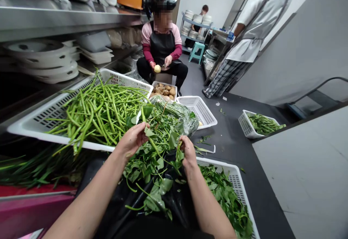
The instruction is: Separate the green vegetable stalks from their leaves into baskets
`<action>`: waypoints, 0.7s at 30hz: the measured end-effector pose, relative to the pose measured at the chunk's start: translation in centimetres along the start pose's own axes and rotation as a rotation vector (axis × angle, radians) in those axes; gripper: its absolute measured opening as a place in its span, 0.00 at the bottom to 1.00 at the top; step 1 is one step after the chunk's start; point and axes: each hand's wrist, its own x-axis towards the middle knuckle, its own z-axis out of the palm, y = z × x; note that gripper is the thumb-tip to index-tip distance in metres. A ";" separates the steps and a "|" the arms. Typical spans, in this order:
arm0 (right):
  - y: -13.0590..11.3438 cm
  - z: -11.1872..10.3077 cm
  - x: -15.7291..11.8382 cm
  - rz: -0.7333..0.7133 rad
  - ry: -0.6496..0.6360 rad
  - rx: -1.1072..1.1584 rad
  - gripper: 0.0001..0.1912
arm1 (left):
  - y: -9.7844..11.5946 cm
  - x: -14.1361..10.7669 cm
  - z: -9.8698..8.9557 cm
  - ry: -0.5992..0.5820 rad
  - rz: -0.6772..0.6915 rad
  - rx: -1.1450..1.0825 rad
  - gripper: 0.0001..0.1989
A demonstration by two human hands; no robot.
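My left hand [133, 138] pinches a long leafy green stem [153, 145] near its upper end. A few thinner leafy green stems [178, 155] hang from the closed fingers of my right hand [188, 151]. Between and below both hands, a loose heap of leafy greens [141, 164] spreads over a black apron [179, 202] on my lap. Beside my left hand stands a white basket [40, 132] with stripped green stems [100, 112] piled in it. Under my right forearm, another white basket [239, 181] holds picked leaves [221, 188].
Ahead, a seated person [163, 43] holds a peeled potato [157, 68] above a basket of potatoes [165, 91]. A plastic bag of greens [187, 123] lies beside a white basket [205, 114]. Another person [252, 25] stands at right. A steel shelf [54, 19] runs along the left.
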 end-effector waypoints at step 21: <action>0.5 0.9 -0.2 0.263 -0.023 -0.050 0.14 | -4.5 -1.0 1.9 -0.134 0.036 0.067 0.14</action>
